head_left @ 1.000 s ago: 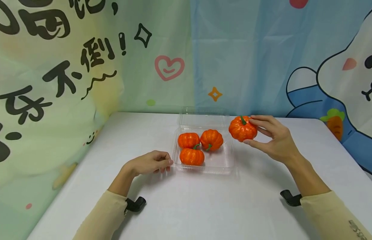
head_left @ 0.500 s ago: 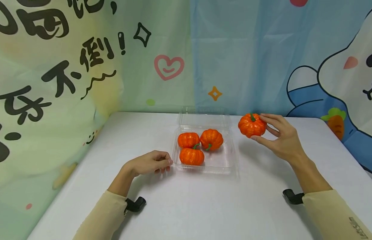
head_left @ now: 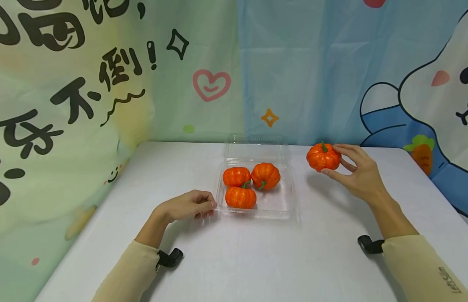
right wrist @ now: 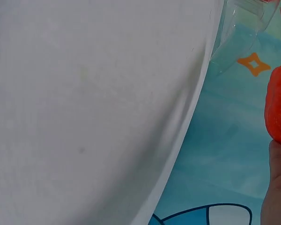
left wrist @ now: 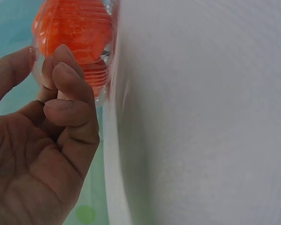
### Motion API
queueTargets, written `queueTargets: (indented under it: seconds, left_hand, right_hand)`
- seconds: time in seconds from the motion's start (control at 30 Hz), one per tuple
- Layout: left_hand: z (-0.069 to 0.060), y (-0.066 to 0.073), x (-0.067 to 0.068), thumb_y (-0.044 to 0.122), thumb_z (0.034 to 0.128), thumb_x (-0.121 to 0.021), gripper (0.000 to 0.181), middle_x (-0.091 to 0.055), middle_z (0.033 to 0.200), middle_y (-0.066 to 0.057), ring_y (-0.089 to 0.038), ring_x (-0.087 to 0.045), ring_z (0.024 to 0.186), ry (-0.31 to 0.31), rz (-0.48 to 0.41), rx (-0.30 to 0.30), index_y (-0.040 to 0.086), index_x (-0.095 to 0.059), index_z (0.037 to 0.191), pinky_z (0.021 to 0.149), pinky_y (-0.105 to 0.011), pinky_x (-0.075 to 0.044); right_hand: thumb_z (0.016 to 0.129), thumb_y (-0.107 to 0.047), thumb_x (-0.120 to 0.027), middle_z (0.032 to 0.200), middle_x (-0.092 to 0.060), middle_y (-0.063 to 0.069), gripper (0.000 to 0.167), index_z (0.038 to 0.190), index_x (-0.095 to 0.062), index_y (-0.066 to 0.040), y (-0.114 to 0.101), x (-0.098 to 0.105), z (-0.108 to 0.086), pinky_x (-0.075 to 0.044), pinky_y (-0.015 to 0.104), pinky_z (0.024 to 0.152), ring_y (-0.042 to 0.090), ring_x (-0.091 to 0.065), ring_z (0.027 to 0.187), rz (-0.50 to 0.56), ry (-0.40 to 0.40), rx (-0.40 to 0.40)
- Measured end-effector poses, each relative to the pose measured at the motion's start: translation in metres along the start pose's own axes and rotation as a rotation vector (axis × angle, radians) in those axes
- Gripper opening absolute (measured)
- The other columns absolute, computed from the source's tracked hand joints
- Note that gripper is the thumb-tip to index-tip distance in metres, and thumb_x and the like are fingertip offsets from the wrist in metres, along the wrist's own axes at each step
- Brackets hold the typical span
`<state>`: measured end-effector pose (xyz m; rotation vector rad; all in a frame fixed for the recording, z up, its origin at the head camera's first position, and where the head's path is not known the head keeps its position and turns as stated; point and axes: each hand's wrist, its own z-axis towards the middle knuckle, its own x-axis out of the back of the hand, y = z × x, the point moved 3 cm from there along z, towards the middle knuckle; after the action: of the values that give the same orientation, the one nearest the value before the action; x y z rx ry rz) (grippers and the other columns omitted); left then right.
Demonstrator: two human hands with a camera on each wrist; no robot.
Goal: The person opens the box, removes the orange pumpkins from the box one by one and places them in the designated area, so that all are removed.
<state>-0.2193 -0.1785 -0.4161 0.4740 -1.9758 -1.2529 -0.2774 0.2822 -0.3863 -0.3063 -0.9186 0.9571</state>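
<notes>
Between the thumb and fingertips of my right hand [head_left: 364, 174] is a small orange pumpkin [head_left: 323, 157] with a green stem, held above the table to the right of a clear plastic box [head_left: 281, 203]. The right wrist view catches only part of that pumpkin [right wrist: 278, 105] and a finger under it. Inside the box sit an upper-left pumpkin [head_left: 236, 176], a lower-left pumpkin [head_left: 240, 198] and a right-hand pumpkin [head_left: 265, 176], close together on its left side. My left hand [head_left: 188, 205] pinches the box's left edge; its thumb and curled fingers [left wrist: 68, 105] show in the left wrist view.
The box's clear lid [head_left: 256, 151] stands open toward the back of the white table [head_left: 234, 260]. Behind the table hangs a printed cloth backdrop [head_left: 286, 75]. The box's right part and the table to its right are bare.
My right hand has moved to the right and slightly up with its pumpkin, away from the box. The left hand and the pumpkins in the box have stayed in place.
</notes>
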Motion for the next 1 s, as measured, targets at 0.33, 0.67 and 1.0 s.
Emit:
queueTargets:
  seconds: [0.33,0.67,1.0]
  left_hand:
    - [0.0,-0.001,0.001,0.025,0.1059,-0.056,0.026,-0.065,0.092,-0.017,-0.022,-0.052,0.07,-0.001,0.006,0.007,0.002,-0.064,0.1,0.064,-0.027,-0.044]
    - [0.0,-0.002,0.001,0.026,0.1062,-0.057,0.028,-0.063,0.092,-0.02,-0.021,-0.051,0.069,-0.011,0.005,0.002,0.0,-0.063,0.1,0.063,-0.028,-0.044]
    - [0.0,-0.002,0.001,0.026,0.1062,-0.057,0.029,-0.064,0.09,-0.018,-0.021,-0.05,0.068,-0.009,0.006,0.001,0.0,-0.063,0.098,0.063,-0.027,-0.043]
  right_hand:
    - [0.077,0.004,-0.087,0.138,-0.054,0.018,0.065,0.137,-0.062,-0.001,0.014,0.004,0.004,-0.04,0.003,0.088,-0.009,-0.043,0.121,-0.024,-0.051,-0.039]
    - [0.089,-0.01,-0.081,0.145,-0.05,0.019,0.063,0.145,-0.054,-0.004,0.028,0.001,0.003,-0.037,0.003,0.09,0.04,-0.047,0.132,-0.046,-0.226,-0.167]
    - [0.094,-0.016,-0.077,0.142,-0.045,0.025,0.062,0.144,-0.047,0.005,0.039,0.0,0.002,-0.044,0.019,0.098,0.046,-0.047,0.129,-0.07,-0.278,-0.235]
